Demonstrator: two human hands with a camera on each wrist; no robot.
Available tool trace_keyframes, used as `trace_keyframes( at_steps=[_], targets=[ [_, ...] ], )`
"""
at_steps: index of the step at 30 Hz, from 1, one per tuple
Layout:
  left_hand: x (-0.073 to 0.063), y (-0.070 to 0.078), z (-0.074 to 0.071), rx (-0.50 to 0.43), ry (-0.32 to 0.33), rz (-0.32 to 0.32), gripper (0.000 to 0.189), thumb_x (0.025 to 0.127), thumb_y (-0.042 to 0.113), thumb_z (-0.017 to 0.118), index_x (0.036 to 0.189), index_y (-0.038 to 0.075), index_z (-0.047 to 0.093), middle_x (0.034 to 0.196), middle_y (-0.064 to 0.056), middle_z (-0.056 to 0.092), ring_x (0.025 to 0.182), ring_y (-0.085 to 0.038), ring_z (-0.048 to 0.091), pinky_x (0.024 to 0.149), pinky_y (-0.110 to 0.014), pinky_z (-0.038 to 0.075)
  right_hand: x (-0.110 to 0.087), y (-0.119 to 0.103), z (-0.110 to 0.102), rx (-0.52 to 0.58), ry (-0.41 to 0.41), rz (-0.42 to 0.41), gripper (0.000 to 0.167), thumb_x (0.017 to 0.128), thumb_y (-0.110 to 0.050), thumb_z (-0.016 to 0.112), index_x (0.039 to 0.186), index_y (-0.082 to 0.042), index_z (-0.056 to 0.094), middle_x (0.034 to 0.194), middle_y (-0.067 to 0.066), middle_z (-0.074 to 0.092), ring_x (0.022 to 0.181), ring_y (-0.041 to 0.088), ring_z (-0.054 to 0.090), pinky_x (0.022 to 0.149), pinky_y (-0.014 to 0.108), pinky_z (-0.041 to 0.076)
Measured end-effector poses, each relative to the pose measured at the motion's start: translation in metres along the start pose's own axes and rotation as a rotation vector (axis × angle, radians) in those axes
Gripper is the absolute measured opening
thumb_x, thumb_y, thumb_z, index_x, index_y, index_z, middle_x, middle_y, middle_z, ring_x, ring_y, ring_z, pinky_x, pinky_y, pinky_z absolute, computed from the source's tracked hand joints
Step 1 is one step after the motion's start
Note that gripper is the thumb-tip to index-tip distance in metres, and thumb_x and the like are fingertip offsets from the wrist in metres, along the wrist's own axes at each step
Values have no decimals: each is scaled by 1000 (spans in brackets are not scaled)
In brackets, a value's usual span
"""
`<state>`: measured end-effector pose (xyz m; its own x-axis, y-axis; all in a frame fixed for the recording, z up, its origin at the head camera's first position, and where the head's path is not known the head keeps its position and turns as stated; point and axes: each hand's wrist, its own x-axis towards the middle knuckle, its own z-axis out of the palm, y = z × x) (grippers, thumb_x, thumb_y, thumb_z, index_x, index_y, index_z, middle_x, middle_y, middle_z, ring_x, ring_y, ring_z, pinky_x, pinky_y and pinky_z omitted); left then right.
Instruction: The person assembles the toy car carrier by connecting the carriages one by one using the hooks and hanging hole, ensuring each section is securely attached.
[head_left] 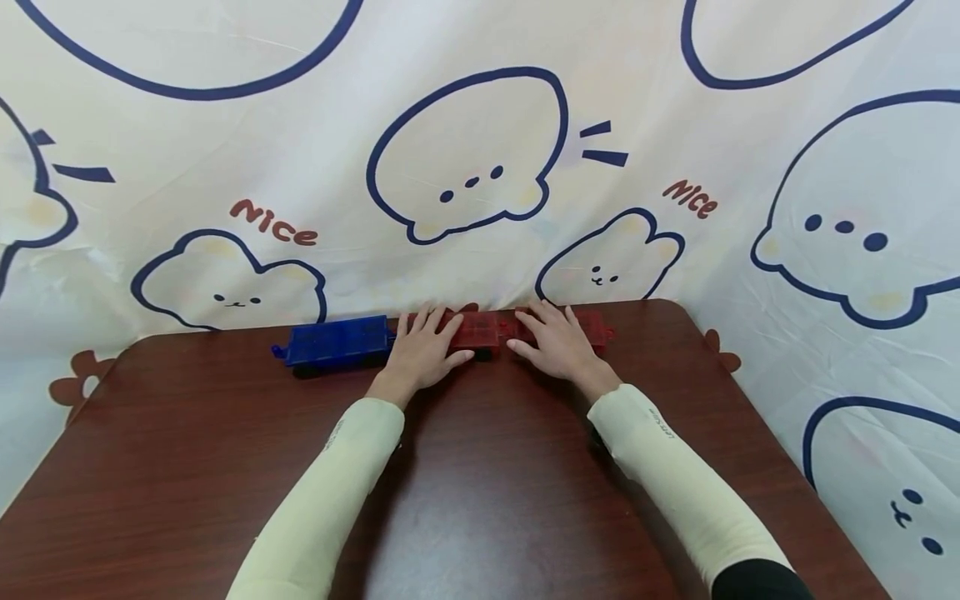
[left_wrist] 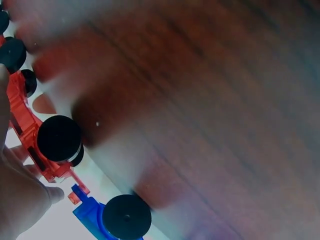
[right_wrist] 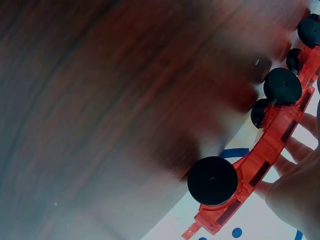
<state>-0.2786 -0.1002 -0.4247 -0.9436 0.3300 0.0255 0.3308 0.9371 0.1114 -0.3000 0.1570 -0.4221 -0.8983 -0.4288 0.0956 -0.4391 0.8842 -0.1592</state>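
Three toy wagons with black wheels stand in a row along the table's far edge in the head view. The blue wagon [head_left: 337, 340] is at the left, with a red wagon [head_left: 480, 332] in the middle and another red wagon [head_left: 596, 329] at the right. Over the middle wagon my left hand [head_left: 422, 350] rests with fingers spread, hiding its left part. My right hand [head_left: 558, 343] lies the same way across the right wagon. A coupling joins the red wagon [left_wrist: 30, 125] to the blue one [left_wrist: 90, 215] in the left wrist view. Fingers show behind the red wagon [right_wrist: 270, 145] in the right wrist view.
The brown wooden table [head_left: 480, 500] spreads out in front of the wagons. A white cloth [head_left: 465, 275] with cartoon drawings hangs right behind the far edge and along both sides.
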Motion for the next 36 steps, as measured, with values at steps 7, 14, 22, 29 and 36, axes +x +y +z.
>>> trace_keyframes(
  at_steps=[7, 14, 22, 29, 36],
  targets=[
    [1, 1, 2, -3, -8, -9, 76, 101, 63, 45, 163, 23, 27, 167, -14, 19, 154, -36, 10, 120, -63, 6, 1, -1, 0, 13, -27, -9, 68, 102, -53, 53, 156, -15, 43, 162, 11, 34, 152, 31, 24, 120, 61, 11],
    [3, 5, 2, 23, -21, -17, 77, 101, 63, 45, 164, 24, 23, 167, -16, 18, 154, -38, 9, 120, -64, 5, 2, 0, 0, -14, -33, -19, 69, 101, -53, 54, 157, -16, 40, 162, 11, 33, 151, 31, 24, 120, 62, 13],
    [4, 7, 1, 38, -37, -13, 77, 101, 63, 44, 164, 24, 21, 167, -18, 17, 154, -39, 8, 122, -58, 6, 4, 2, 3, -37, -16, -35, 67, 101, -52, 55, 157, -16, 42, 161, 11, 34, 150, 31, 27, 119, 63, 15],
    [3, 6, 3, 28, -50, 3, 74, 105, 57, 43, 164, 21, 18, 168, -20, 12, 155, -37, 5, 121, -59, 5, 2, 4, 5, -27, -12, -41, 63, 103, -47, 55, 156, -17, 42, 162, 10, 33, 150, 30, 26, 120, 62, 14],
    [1, 6, 1, 26, -52, 17, 71, 106, 54, 42, 164, 21, 18, 168, -20, 12, 155, -37, 6, 121, -59, 4, 1, 5, 5, 5, 6, -53, 62, 103, -46, 56, 155, -15, 44, 161, 11, 35, 149, 31, 28, 119, 63, 14]
  ],
)
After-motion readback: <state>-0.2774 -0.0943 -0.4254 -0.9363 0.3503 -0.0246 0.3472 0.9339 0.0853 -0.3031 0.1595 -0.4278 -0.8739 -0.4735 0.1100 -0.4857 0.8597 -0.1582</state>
